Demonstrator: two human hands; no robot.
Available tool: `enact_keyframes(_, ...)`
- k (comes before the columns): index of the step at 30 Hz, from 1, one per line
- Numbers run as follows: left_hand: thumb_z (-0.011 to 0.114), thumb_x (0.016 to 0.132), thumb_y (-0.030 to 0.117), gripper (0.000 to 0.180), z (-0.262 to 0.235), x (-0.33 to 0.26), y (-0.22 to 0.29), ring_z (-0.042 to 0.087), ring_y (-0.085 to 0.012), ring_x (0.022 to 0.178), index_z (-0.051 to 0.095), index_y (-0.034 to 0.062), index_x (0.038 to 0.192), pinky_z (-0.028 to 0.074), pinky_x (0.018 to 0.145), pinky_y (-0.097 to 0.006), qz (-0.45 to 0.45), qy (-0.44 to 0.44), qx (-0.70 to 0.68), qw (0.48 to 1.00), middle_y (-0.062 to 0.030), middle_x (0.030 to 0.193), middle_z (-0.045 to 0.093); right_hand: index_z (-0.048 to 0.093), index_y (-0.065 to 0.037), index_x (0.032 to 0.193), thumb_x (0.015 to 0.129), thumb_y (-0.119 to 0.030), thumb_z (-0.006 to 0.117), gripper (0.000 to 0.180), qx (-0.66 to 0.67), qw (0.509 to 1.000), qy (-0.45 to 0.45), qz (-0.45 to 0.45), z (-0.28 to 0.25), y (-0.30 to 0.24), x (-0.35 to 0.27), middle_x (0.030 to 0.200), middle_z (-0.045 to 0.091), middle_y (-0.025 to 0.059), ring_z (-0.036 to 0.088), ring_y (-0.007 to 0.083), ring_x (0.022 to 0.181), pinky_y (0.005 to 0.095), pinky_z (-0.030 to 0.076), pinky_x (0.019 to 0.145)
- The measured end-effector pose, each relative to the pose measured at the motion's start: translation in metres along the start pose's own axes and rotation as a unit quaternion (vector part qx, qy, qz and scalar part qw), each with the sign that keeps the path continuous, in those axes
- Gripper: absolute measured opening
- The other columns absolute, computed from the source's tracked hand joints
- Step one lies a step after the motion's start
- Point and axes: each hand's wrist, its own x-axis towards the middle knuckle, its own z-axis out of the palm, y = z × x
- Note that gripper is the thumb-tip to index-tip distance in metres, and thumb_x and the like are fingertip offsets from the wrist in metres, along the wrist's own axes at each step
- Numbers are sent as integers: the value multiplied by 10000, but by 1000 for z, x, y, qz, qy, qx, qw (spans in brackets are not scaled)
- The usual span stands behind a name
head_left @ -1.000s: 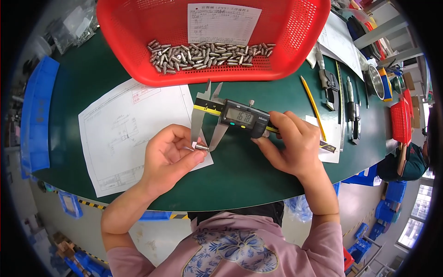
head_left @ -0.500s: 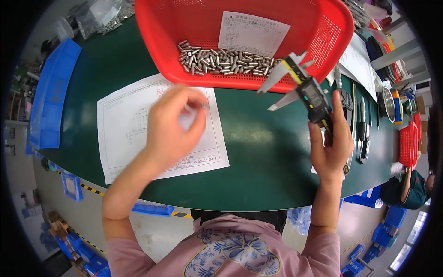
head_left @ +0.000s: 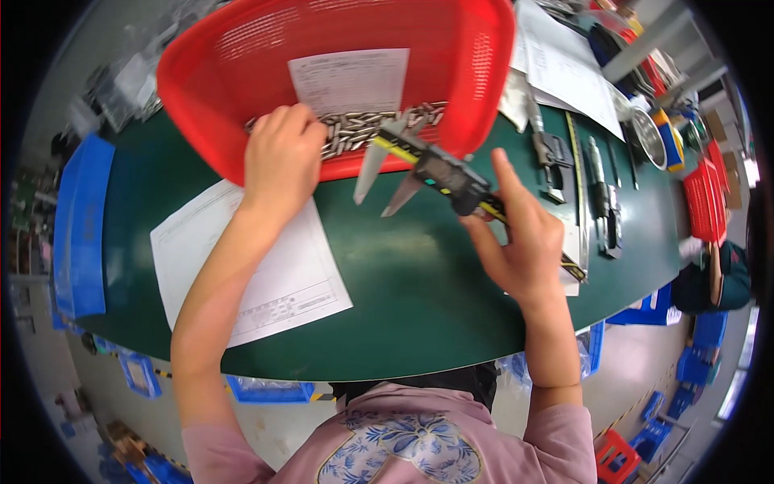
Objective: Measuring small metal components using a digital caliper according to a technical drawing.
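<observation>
My right hand (head_left: pixel 524 234) grips a digital caliper (head_left: pixel 451 179) by its slider and beam. The caliper's jaws are apart, pointing toward the basket's front edge, with nothing visible between them. My left hand (head_left: pixel 282 157) reaches over the near rim of a red plastic basket (head_left: pixel 210 105). Its fingers are curled downward beside a heap of small metal pins (head_left: pixel 355 133); the fingertips are hidden, so whatever they hold does not show. A printed sheet (head_left: pixel 351 79) leans inside the basket behind the pins. Under my left forearm lies a drawing sheet (head_left: pixel 278 298) on the green table (head_left: pixel 395 298).
At the left stands a long blue bin (head_left: pixel 81 226). To the right lie other measuring tools (head_left: pixel 605 198), a steel ruler (head_left: pixel 579 177), papers (head_left: pixel 564 60) and a metal bowl (head_left: pixel 647 137). Plastic bags (head_left: pixel 133 81) sit at the far left. Another person (head_left: pixel 713 278) is at the right edge.
My left hand has gone from above the drawing, where it pinched something small, to the basket of pins. The caliper has swung leftward and lower in my right hand. The whole view has shifted.
</observation>
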Motion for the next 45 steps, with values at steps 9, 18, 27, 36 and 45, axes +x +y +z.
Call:
enact_keyframes(9, 643, 774, -55, 146, -60, -57, 58, 588, -153, 827, 637, -6, 912, 466, 733, -279, -236, -73, -465, 850, -83, 923, 636, 459, 58, 1337, 657, -67, 785, 764, 42, 998, -29, -33, 0, -8, -3, 719, 597, 103, 581, 232, 568, 332, 439, 493)
enact_keyframes(18, 719, 760, -25, 423, -66, -80, 67, 620, -123, 883, 499, 19, 1119, 451, 808, -286, -319, -110, -582, 740, -64, 924, 682, 437, 50, 1364, 643, -18, 752, 789, 78, 988, -123, -62, 3, -17, -6, 786, 634, 141, 614, 258, 608, 319, 472, 515)
enact_keyframes(27, 725, 748, -35, 498, -70, -81, 64, 610, -129, 897, 467, 7, 1171, 440, 832, -287, -313, -110, -583, 742, -73, 923, 683, 459, 28, 1356, 652, -67, 783, 781, 70, 986, -142, -47, 5, -15, -8, 804, 652, 147, 632, 245, 604, 313, 489, 525)
enact_keyframes(36, 710, 765, -46, 478, -67, -82, 64, 629, -130, 851, 478, 9, 1179, 475, 808, -291, -294, -84, -570, 762, -59, 867, 685, 475, 27, 1344, 668, -81, 782, 751, 89, 987, -115, -62, 8, -11, -9, 756, 636, 129, 621, 229, 584, 307, 483, 521)
enact_keyframes(45, 716, 760, -48, 497, -68, -83, 63, 630, -129, 862, 475, 16, 1191, 471, 817, -287, -281, -75, -573, 766, -54, 873, 688, 561, 7, 1232, 666, -115, 790, 623, 73, 990, -110, -54, 8, -12, -10, 692, 599, 93, 577, 202, 527, 300, 442, 473)
